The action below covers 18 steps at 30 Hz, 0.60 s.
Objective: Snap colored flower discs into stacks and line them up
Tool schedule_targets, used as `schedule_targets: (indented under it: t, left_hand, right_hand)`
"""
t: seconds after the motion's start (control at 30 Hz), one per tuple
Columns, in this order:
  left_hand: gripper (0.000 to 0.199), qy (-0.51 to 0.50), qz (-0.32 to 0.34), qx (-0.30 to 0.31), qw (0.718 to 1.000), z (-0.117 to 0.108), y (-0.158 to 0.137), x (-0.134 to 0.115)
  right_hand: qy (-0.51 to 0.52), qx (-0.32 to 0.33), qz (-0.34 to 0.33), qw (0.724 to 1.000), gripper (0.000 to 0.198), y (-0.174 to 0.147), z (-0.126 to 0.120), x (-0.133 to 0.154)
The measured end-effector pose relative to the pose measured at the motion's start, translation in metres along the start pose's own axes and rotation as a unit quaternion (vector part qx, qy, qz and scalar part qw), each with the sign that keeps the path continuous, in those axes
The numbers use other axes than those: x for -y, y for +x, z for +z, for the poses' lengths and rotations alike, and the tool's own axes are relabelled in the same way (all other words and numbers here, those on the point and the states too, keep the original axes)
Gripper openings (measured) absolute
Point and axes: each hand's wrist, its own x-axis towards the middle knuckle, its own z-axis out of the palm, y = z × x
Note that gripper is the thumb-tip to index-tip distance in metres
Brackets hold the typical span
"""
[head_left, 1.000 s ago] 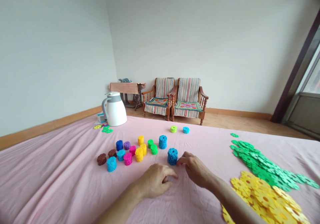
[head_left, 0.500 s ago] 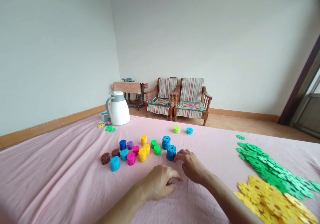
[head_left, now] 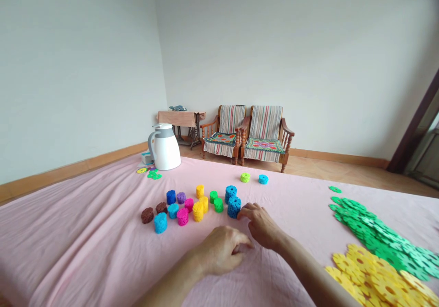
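Note:
My right hand [head_left: 261, 224] rests on the pink cloth with its fingers curved and apart, the fingertips against the right side of a blue stack of flower-shaped discs [head_left: 234, 208]. It is not wrapped round the stack. Directly behind stands another tall blue stack [head_left: 230, 193], seemingly touching the first. My left hand [head_left: 224, 250] lies low over the cloth, thumb and forefinger apart, nothing visible in it. To the left stand several short stacks: green [head_left: 218, 205], yellow [head_left: 198, 211], pink [head_left: 183, 216], light blue [head_left: 160, 223], dark blue [head_left: 171, 197], purple [head_left: 181, 198] and brown [head_left: 147, 215].
Loose green discs [head_left: 380, 234] and yellow discs [head_left: 380, 277] lie heaped at the right. A lime stack [head_left: 244, 177] and a small blue stack [head_left: 263, 179] stand farther back. A white jug [head_left: 167, 149] is at the far left, beyond it two wooden chairs [head_left: 264, 133].
The front blue stack has shifted slightly left and back, closer to the one behind, with my right fingers at its side. My left hand has barely moved. The whole view has shifted a little.

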Motion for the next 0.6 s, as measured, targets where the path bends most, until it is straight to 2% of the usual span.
schedule_targets:
  t: [0.33, 0.47, 0.6]
  left_hand:
    - [0.042, 0.009, -0.009, 0.010, 1.000, 0.001, 0.000, 0.003]
    - [0.041, -0.007, -0.018, 0.013, 1.000, 0.004, 0.001, 0.009]
    - [0.037, -0.002, -0.031, 0.013, 0.999, 0.003, 0.003, 0.008]
  right_hand:
    - [0.027, -0.023, -0.020, 0.999, 0.053, -0.009, 0.008, -0.006]
    - [0.040, -0.057, -0.014, 0.997, 0.044, -0.033, -0.001, -0.015]
    - [0.034, -0.138, 0.004, 0.990, 0.034, -0.071, -0.018, -0.033]
